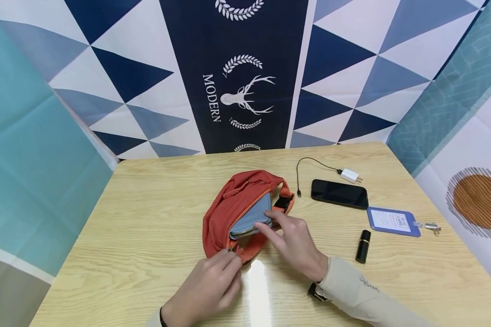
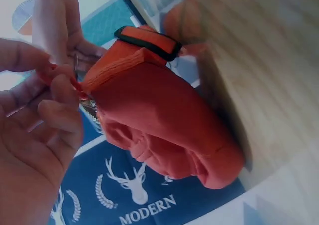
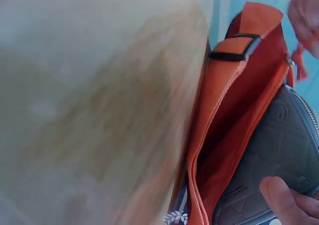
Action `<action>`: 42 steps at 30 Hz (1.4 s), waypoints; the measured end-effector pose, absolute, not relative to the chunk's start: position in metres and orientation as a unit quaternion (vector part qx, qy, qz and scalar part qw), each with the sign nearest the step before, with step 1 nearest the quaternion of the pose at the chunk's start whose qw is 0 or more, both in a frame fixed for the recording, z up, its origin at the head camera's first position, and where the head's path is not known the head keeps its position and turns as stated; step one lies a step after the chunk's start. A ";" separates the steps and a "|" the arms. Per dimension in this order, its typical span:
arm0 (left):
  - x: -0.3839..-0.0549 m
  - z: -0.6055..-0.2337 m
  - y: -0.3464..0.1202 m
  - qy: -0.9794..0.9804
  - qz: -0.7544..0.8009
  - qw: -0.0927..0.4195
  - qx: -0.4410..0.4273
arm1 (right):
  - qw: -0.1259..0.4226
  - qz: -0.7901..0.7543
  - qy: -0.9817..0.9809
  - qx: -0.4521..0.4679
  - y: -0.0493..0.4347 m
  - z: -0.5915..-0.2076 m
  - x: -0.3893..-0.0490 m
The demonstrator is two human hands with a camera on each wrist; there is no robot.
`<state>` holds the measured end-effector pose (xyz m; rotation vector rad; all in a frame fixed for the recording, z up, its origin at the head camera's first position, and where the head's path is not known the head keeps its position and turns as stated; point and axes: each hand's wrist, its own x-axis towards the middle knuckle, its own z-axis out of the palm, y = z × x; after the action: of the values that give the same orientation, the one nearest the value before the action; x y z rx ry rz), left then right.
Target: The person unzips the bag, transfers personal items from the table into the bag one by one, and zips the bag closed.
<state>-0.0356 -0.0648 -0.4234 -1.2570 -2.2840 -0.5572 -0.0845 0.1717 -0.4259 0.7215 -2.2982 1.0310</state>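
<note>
A red waist bag (image 1: 225,213) lies on the table with its zipped mouth open toward me. Partly inside that mouth is a blue zip-around wallet (image 1: 251,217), its quilted face and zipper visible in the right wrist view. My right hand (image 1: 296,243) pinches the wallet's outer edge between thumb (image 3: 279,197) and fingers. At the bag's near end, my left hand (image 1: 210,281) pinches the red cord zipper pull (image 2: 65,78) in curled fingers. The orange strap (image 3: 219,105) with its black slider loops beside the bag opening.
To the right on the wooden table (image 1: 155,218) lie a black phone (image 1: 338,194), a white charger plug (image 1: 349,175) with a black cable (image 1: 311,159), a blue ID card holder (image 1: 394,221) with a metal clip, and a black lipstick-like tube (image 1: 363,246). A patterned cloth hangs behind.
</note>
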 end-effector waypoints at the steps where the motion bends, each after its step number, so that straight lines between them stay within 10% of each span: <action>1: -0.035 -0.423 -0.064 -0.837 -0.197 0.241 -0.450 | 0.254 0.383 -0.848 0.265 0.172 -0.425 -0.085; 13: -0.045 -0.425 -0.068 -0.900 -0.286 0.259 -0.203 | 0.258 0.373 -0.848 0.273 0.170 -0.428 -0.090; 42: -0.048 -0.430 -0.072 -0.953 -0.155 0.199 -0.166 | 0.167 0.402 -0.844 0.312 0.166 -0.432 -0.084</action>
<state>-0.0484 -0.0722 -0.4301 -0.4645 -2.6653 -0.4346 -0.0844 0.1662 -0.4320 0.8880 -2.4037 1.1452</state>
